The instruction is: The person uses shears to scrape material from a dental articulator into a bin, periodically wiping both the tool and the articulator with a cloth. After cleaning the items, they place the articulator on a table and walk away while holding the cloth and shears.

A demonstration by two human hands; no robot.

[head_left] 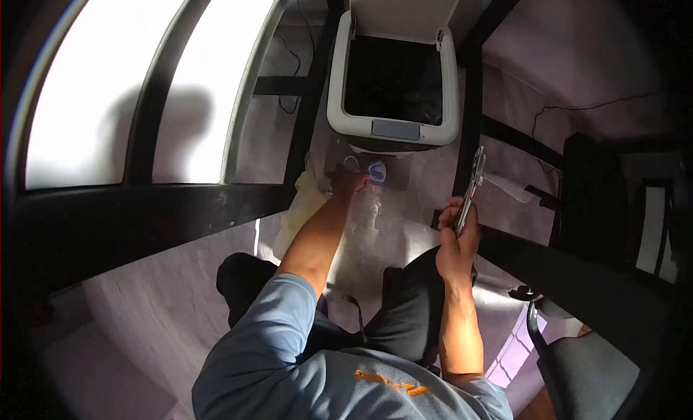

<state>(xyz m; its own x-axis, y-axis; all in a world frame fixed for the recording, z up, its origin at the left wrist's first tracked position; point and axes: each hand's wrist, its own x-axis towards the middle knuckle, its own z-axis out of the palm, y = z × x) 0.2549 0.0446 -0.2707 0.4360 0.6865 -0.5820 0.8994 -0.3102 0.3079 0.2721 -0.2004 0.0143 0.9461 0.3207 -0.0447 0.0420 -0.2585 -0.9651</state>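
My right hand is closed around a thin, flat device like a phone, held up edge-on at the right. Farther forward, my left hand reaches down near the floor, its fingers in shadow. Right beside those fingers is a small bluish-white crumpled item; whether the hand grips it is unclear. A thin pale loop shows just above the hand. Beyond stands a white-rimmed bin with its lid raised and a dark inside.
Dark frame bars run on both sides. Pale yellow cloth or bag lies beside my left forearm. A dark chair stands at the lower right. Thin cables hang near the wall, and bright panels fill the upper left.
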